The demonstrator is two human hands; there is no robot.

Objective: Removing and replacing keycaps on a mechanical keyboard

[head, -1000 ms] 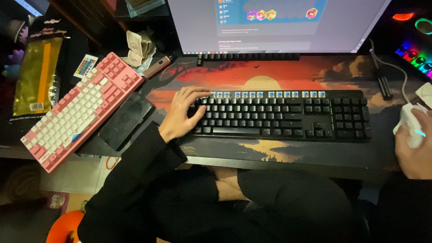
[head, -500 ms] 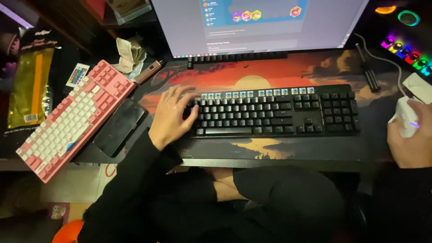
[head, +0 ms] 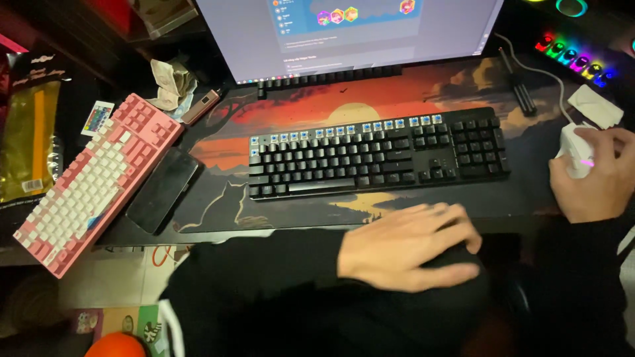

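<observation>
A black keyboard [head: 377, 158] with a row of blue keys along its top lies on a sunset-patterned desk mat [head: 317, 109]. My left hand [head: 410, 246] rests below it at the desk's front edge, on my dark-trousered lap, blurred, palm down, fingers loosely spread, holding nothing. My right hand [head: 595, 177] sits at the far right, closed over a white mouse [head: 574, 147] with a pink light.
A pink and white keyboard [head: 92, 182] lies angled at the left, a black phone [head: 162, 188] beside it. A monitor [head: 357, 33] stands behind the black keyboard. A small remote [head: 97, 118], crumpled paper [head: 169, 84] and rainbow-lit keys [head: 575, 56] are nearby.
My left hand has left the black keyboard's left end and moved down and right to my lap. The camera view has shifted. My right hand stays on the mouse.
</observation>
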